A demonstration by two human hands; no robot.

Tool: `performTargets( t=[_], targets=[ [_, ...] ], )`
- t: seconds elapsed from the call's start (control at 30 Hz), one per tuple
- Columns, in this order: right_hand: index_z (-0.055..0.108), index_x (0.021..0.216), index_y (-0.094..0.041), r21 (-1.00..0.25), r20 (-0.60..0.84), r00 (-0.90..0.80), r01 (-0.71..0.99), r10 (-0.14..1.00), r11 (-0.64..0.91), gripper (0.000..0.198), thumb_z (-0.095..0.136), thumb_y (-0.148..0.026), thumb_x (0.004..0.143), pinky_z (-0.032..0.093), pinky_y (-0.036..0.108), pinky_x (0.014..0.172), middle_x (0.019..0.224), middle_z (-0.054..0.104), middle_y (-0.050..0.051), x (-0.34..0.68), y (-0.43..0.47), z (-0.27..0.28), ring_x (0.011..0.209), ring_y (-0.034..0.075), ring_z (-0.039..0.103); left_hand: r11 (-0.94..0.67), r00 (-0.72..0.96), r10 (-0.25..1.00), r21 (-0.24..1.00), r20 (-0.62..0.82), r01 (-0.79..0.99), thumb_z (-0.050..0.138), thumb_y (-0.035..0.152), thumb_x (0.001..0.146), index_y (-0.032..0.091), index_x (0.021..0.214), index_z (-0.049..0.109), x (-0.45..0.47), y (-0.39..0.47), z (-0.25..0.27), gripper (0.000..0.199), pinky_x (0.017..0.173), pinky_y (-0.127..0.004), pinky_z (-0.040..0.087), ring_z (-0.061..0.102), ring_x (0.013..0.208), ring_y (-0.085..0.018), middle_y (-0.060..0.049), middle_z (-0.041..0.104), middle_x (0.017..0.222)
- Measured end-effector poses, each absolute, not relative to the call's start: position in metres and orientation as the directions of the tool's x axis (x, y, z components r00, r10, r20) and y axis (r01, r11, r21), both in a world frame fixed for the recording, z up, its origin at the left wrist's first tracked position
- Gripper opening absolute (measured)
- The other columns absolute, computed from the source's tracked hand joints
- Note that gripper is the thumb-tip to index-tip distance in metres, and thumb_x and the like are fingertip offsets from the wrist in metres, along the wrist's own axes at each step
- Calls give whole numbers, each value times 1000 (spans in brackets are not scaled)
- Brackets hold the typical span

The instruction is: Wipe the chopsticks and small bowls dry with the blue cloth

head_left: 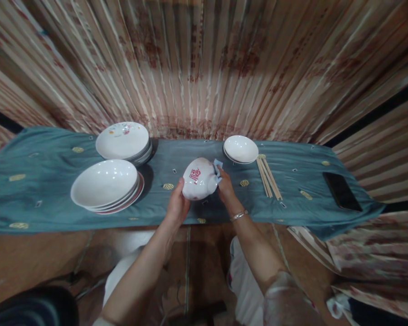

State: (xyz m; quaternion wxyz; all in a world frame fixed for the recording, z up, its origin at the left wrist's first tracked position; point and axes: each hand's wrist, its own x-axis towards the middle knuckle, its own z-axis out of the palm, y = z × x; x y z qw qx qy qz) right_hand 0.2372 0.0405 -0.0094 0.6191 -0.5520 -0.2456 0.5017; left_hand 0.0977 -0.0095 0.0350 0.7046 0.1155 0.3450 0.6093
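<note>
A white bowl (200, 181) with a red character on its outside is tilted on its side above the middle of the cloth. My left hand (178, 203) grips its left edge, the thumb lying on the outer wall. In my right hand (225, 183) is a pale blue cloth (218, 168), pressed against the bowl's right side. The inside of the bowl faces away from me. Behind and to the right stands a short stack of small white bowls (241, 148).
Stacked large white bowls (105, 183) and flower-patterned plates (123, 140) stand at the left. Several chopsticks (269, 178) lie right of the small bowls, and a black phone (342, 191) rests farther right. A teal cloth (170, 206) covers the narrow table. Curtains (197, 68) hang behind.
</note>
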Motion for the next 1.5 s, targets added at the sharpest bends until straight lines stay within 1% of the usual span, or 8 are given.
performTargets(
  t=[0.2,0.4,0.57,0.73,0.97,1.27,1.37,1.5],
  targets=[
    [70,89,-17,-978,-159,454,-192,877,-79,48,53,-62,85,51,33,87,83,73,4,223,27,-18,93,21,66,266,47,900,461,-433,-846,41,33,102,11,133,63,96,-9,46,43,114,-42,42,63,126,-26,-12,78,109],
    [67,113,-15,-996,36,443,88,896,-3,66,36,-69,91,44,41,107,119,72,15,212,11,-29,118,26,63,252,42,875,378,-483,-891,38,35,103,13,139,58,93,-6,50,47,117,-41,39,58,132,-24,-12,75,120],
    [54,135,-10,-962,104,404,271,909,-11,71,28,-63,97,35,48,117,142,58,21,201,-1,-35,138,29,49,253,58,883,369,-466,-894,37,37,103,15,144,54,91,-5,45,49,114,-41,43,61,128,-25,-13,72,126],
    [32,152,-7,-912,235,304,397,923,101,72,29,-56,100,27,52,122,159,37,22,192,-15,-34,149,27,34,263,45,874,394,-484,-881,35,39,104,15,144,53,88,-3,42,51,108,-39,48,67,119,-24,-14,73,124],
    [15,158,-7,-799,327,167,575,930,177,84,43,-58,97,24,54,124,163,26,24,191,-27,-29,153,31,23,245,1,866,421,-500,-873,37,37,103,14,139,59,87,0,41,48,99,-32,53,71,109,-22,-12,75,119],
    [10,159,-7,-707,410,128,670,903,226,96,49,-65,92,23,59,122,164,21,27,188,-27,-17,155,35,16,285,20,860,447,-510,-848,37,38,103,10,134,61,90,-6,48,48,107,-32,48,69,116,-23,-12,77,113],
    [11,159,-10,-678,427,101,694,899,244,91,47,-62,94,23,58,123,165,20,24,188,-25,-12,156,33,16,289,16,853,446,-521,-847,37,37,103,10,133,63,92,-8,50,48,109,-32,47,68,118,-23,-12,77,111],
    [23,157,-12,-682,447,99,680,889,267,69,33,-50,101,24,55,123,163,28,21,193,-20,-8,155,28,21,280,29,869,441,-495,-853,33,38,104,9,136,60,95,-8,50,51,110,-35,46,66,120,-23,-13,77,114]
  ],
)
